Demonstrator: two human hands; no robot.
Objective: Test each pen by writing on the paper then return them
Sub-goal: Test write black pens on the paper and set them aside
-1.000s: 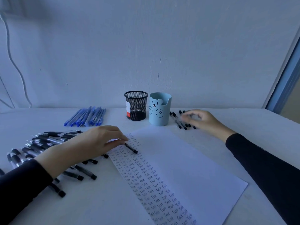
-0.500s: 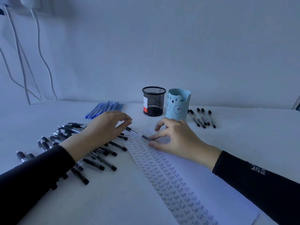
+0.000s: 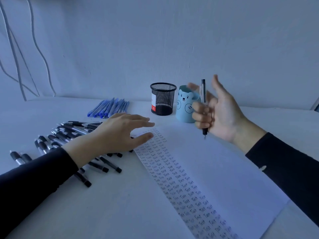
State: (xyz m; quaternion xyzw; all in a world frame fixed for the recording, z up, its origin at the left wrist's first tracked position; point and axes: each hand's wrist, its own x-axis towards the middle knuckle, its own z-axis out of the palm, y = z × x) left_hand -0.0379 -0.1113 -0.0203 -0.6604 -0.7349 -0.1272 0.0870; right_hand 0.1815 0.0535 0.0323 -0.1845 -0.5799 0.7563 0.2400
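Clear plastic pen with black ends (image 3: 203,94): held upright in the air at centre right of the frame, tip down. It is above the far part of the white paper sheet (image 3: 224,169), with the tip off the sheet. The barrel stands just right of the pale blue bear-face cup (image 3: 183,107).

Right hand (image 3: 221,114): raised off the table, palm toward the camera. The black sleeve enters from the right edge. The lower fingers are curled round the pen's lower barrel and clamp it against the palm. Thumb and forefinger are spread straight, off the pen; the forefinger is blurred.

Left hand (image 3: 119,133): palm down, fingers straight and slightly spread, holding nothing. It lies over the sheet's upper left corner and over the near ends of the heap of black-gripped pens (image 3: 69,133). Cannot tell whether the fingertips press the paper. The forearm, in a black sleeve, runs to the lower left corner.

Edges and room:
- A strip of handwritten "Test" words runs down the sheet's left edge to bottom centre.
- The wide unwritten part of the sheet lies right of the strip, below the right hand.
- The sheet's far edge ends near the cups.
- The black wire-mesh cup (image 3: 163,99) stands just left of the bear cup, at upper centre.
- A row of blue pens (image 3: 110,107) lies left of the mesh cup on the white table (image 3: 86,213).
- White cables (image 3: 13,49) hang on the wall at upper left.
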